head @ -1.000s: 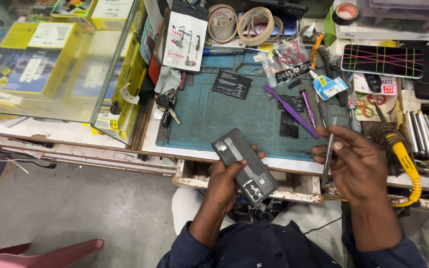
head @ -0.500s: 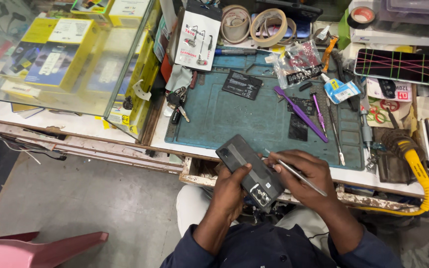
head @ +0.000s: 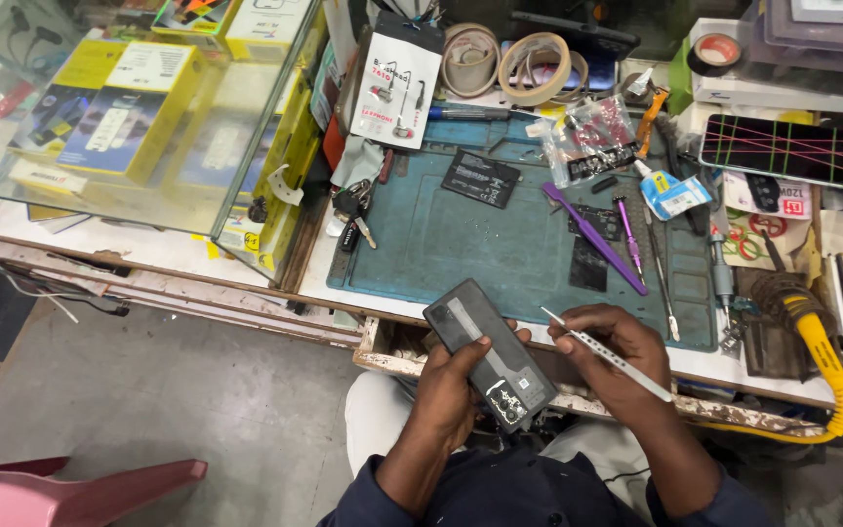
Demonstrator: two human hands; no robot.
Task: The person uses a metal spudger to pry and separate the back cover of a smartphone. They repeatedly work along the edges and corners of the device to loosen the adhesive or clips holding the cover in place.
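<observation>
My left hand [head: 449, 388] grips a dark grey smartphone [head: 489, 353] from below, its back facing up and its camera end toward me. My right hand [head: 613, 356] holds a thin silver tool [head: 605, 351] like a pen, its tip pointing left toward the phone's right edge. Both hands hover over the front edge of the workbench, just in front of the teal work mat [head: 461, 249].
On the mat lie a black battery [head: 481, 178], a purple pry tool [head: 592, 236], a purple screwdriver [head: 628, 231], keys [head: 352, 217] and a small bag of parts [head: 587, 141]. Tape rolls [head: 534, 68] sit at the back. A glass case [head: 148, 117] stands left, a yellow hose [head: 826, 366] right.
My right hand picked up the thin silver tool and brought it left beside the phone. The left hand kept hold of the phone, which stayed near the bench edge.
</observation>
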